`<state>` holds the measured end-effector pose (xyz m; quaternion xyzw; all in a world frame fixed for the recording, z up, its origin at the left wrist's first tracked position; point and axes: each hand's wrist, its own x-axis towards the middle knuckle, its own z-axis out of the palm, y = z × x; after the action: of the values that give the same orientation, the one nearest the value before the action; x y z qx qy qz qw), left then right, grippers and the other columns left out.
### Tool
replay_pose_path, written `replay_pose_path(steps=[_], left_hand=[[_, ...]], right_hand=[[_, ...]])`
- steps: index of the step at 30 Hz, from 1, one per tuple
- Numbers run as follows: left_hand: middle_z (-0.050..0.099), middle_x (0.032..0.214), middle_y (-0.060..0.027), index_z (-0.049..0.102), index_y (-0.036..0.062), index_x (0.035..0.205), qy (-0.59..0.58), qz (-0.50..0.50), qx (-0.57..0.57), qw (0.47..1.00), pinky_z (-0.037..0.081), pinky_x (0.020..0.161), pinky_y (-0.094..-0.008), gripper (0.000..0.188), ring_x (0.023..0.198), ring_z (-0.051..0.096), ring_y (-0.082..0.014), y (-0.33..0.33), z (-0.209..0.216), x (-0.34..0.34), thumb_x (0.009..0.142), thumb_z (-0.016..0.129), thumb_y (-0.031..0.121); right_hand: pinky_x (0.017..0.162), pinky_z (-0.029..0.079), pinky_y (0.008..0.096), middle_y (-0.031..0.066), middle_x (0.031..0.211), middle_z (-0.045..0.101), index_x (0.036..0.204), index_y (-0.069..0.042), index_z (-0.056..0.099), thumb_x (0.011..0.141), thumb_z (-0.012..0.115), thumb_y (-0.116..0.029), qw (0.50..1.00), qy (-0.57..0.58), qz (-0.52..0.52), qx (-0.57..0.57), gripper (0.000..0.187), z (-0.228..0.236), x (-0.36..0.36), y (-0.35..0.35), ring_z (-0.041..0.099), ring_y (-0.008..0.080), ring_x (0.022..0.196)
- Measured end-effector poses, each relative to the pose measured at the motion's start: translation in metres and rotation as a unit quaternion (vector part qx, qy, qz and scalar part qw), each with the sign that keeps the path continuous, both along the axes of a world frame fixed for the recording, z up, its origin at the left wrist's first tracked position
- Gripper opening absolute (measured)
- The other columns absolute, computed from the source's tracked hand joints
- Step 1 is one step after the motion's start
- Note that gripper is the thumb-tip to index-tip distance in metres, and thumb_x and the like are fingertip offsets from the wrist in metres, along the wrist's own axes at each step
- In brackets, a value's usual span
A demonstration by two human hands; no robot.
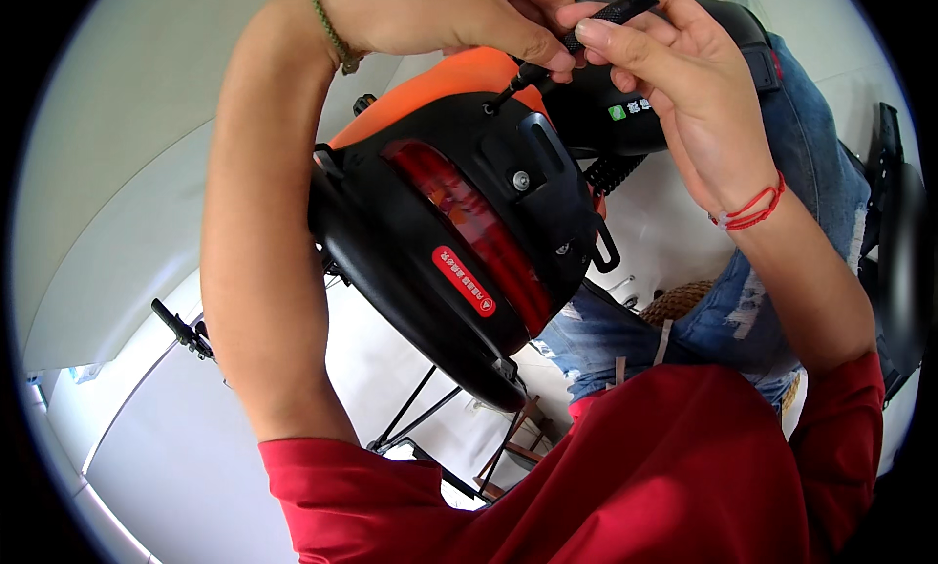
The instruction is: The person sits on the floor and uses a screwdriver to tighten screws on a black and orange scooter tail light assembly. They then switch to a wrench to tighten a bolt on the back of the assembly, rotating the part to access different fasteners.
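A black screwdriver (608, 17) with a knurled grip and a crosswise head slants down to a screw hole in the black rear housing (459, 125) of an orange and black scooter or motorbike. My left hand (459, 17), a green cord at its wrist, is closed with thumb and fingertips around the lower part of the grip. Higher on the same tool, my right hand (674, 71) pinches the grip between thumb and fingers; a red cord circles that wrist. Below the tool's tip, the housing carries a long red tail light (469, 222) and a silver bolt (521, 180).
A black curved grab rail (391, 291) runs along the near left of the housing. The orange body panel (430, 90) and black seat-like part (611, 115) lie beyond. My jeans-clad leg (811, 173) is at the right. Handlebar (181, 330) and a thin-legged stand (410, 413) show lower left.
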<state>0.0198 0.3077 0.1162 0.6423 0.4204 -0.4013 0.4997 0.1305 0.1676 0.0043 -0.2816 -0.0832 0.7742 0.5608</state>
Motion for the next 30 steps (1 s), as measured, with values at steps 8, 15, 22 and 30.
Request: replay_pose_path(steps=[8,15,22,30], left_hand=[[0.070,0.086,-0.0072,0.067,-0.0032,0.107,-0.111,-0.011,0.002,0.994,0.049,0.074,-0.0275,0.032,0.080,0.060,-0.0135,-0.007,-0.010,-0.014,0.085,0.076,0.018],[0.067,0.081,-0.0060,0.067,-0.0038,0.098,-0.042,0.006,0.039,0.998,0.047,0.070,-0.0293,0.030,0.075,0.057,-0.0152,0.001,-0.008,-0.014,0.084,0.075,0.022],[0.066,0.079,-0.0081,0.067,-0.0035,0.094,-0.062,-0.118,0.144,0.981,0.045,0.067,-0.0298,0.030,0.073,0.056,-0.0141,-0.013,0.005,-0.005,0.084,0.074,0.024],[0.070,0.086,-0.0098,0.067,-0.0039,0.098,0.007,-0.015,0.045,0.999,0.047,0.070,-0.0302,0.029,0.077,0.059,-0.0160,-0.004,0.001,0.001,0.086,0.073,0.022]], right_hand=[[0.082,0.052,0.0231,0.0052,0.097,0.068,0.112,0.000,0.060,0.093,0.068,-0.003,0.999,-0.019,0.017,0.031,0.020,-0.008,-0.013,-0.001,0.065,0.0107,0.088],[0.086,0.053,0.0225,0.0075,0.101,0.065,0.119,0.003,0.054,0.091,0.067,0.004,0.996,-0.036,-0.041,0.073,0.031,-0.006,-0.009,0.000,0.065,0.0109,0.092],[0.082,0.055,0.0234,0.0088,0.106,0.064,0.123,0.004,0.050,0.091,0.065,0.005,0.998,-0.027,-0.031,0.042,0.035,-0.009,-0.008,0.003,0.065,0.0128,0.091],[0.081,0.054,0.0228,0.0085,0.105,0.064,0.122,0.003,0.051,0.092,0.066,0.002,0.996,-0.014,-0.037,0.077,0.033,-0.006,-0.009,0.002,0.066,0.0126,0.090]])
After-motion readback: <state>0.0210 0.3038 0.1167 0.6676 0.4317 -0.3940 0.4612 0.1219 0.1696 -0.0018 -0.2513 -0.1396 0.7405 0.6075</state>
